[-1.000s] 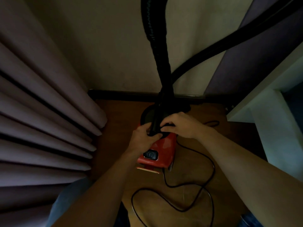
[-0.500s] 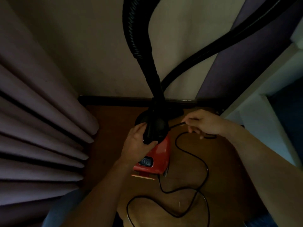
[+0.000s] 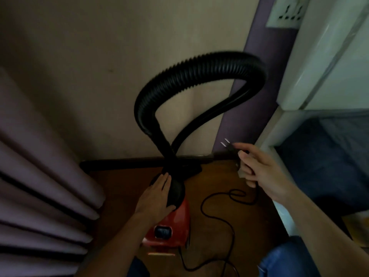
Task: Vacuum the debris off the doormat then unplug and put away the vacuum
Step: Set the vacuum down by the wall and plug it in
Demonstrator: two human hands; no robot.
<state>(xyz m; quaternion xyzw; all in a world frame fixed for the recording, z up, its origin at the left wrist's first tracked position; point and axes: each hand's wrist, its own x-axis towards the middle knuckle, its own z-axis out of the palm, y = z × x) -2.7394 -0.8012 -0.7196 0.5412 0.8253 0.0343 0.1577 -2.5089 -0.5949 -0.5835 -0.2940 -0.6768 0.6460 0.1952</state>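
Observation:
A small red vacuum [image 3: 175, 226] stands on the brown floor in a dim corner. Its black ribbed hose [image 3: 199, 70] arches up from the body and loops back down along the wall. My left hand [image 3: 157, 196] rests flat against the black hose collar on top of the vacuum. My right hand [image 3: 257, 170] is raised to the right and grips the black power plug [image 3: 229, 146], whose two metal prongs point up and left. The black cord [image 3: 217, 214] trails from that hand in loose loops across the floor. No doormat is in view.
Pleated mauve curtains [image 3: 40, 186] fill the left side. A dark skirting board [image 3: 123, 163] runs along the beige wall. A wall socket [image 3: 287, 13] sits high at the top right above a white fridge-like cabinet [image 3: 319, 56]. My jeans-clad knee [image 3: 283, 260] shows at the bottom.
My right hand left the vacuum top, took the plug end of the cord and lifted it up to the right. The view tilted upward, so the hose arch and socket appear.

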